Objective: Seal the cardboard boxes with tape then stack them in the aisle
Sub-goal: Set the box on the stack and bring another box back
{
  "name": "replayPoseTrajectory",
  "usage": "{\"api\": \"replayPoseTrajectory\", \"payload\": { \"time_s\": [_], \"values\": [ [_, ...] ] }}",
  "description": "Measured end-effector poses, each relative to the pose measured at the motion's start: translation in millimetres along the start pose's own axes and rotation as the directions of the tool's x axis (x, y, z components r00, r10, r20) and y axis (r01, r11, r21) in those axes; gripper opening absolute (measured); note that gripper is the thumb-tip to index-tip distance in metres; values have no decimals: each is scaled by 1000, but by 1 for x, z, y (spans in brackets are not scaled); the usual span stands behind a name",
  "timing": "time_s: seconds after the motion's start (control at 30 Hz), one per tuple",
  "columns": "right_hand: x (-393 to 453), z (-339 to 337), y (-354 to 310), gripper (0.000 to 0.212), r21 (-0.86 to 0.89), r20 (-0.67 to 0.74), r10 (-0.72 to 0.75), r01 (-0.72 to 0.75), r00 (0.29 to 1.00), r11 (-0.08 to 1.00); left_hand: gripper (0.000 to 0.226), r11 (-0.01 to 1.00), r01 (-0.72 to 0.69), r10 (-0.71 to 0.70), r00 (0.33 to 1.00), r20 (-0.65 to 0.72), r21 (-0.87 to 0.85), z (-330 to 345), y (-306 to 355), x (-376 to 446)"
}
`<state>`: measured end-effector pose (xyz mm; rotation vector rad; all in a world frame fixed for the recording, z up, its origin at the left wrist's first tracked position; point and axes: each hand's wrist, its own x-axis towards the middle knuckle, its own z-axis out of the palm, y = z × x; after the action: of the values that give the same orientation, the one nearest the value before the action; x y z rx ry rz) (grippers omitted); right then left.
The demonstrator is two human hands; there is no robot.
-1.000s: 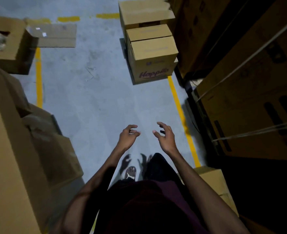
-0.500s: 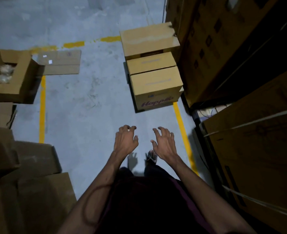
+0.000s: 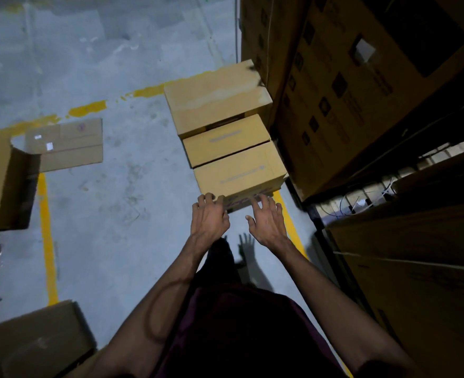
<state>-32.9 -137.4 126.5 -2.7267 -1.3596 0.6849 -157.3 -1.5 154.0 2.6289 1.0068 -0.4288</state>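
Head view, looking down an aisle with a grey concrete floor (image 3: pixel 110 214) marked by yellow lines (image 3: pixel 46 241).

Both arms reach forward, palms down. Left hand (image 3: pixel 209 218): fingers spread and loosely bent, holding nothing; its fingertips overlap the near edge of the nearest box (image 3: pixel 240 174) in the picture, but contact cannot be told. Right hand (image 3: pixel 266 222): fingers also spread and relaxed, empty, tips at the lower front face of that same box.

Three closed cardboard boxes sit in a row along the right side of the aisle, running from near to far: the nearest box, a middle box (image 3: pixel 225 139) touching it, and a far box (image 3: pixel 217 95), the largest. A faint strip runs along the tops of the near two; whether it is tape is unclear.

Right side: a tall dark stack of large cartons (image 3: pixel 334 105) with straps.

Left side: an open box (image 3: pixel 4 186), a flattened sheet of cardboard (image 3: pixel 67 144) lying on the floor beyond it, and more cardboard (image 3: pixel 34 339) at the near left corner.
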Motion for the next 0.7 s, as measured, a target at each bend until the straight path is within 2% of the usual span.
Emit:
{"api": "replayPoseTrajectory", "payload": {
  "time_s": [0.1, 0.23, 0.37, 0.43, 0.57, 0.7],
  "values": [
    [48, -16, -1, 54, 37, 72, 90, -93, 993, 995, 53, 998, -56, 56, 997, 50, 11, -17, -2, 63],
    [113, -38, -4, 59, 99, 74, 144, -151, 987, 983, 52, 987, -148, 146, 988, 48, 59, -27, -9, 146],
    [169, -51, 4, 61, 68, 104, 154, -161, 983, 985, 45, 988, -121, 110, 987, 114, 94, -28, -14, 202],
    [195, -49, 12, 60, 23, 105, 171, -175, 980, 984, 45, 982, -139, 126, 987, 104, 129, -25, -15, 231],
    [263, -7, 42, 63, -141, 129, 103, -85, 986, 986, 54, 941, -200, 153, 971, 184, 272, -4, -23, 312],
    [335, 58, 75, 64, -245, 188, 1, 46, 982, 968, 56, 936, -218, 174, 969, 176, 276, 35, -36, 408]
  ]
}}
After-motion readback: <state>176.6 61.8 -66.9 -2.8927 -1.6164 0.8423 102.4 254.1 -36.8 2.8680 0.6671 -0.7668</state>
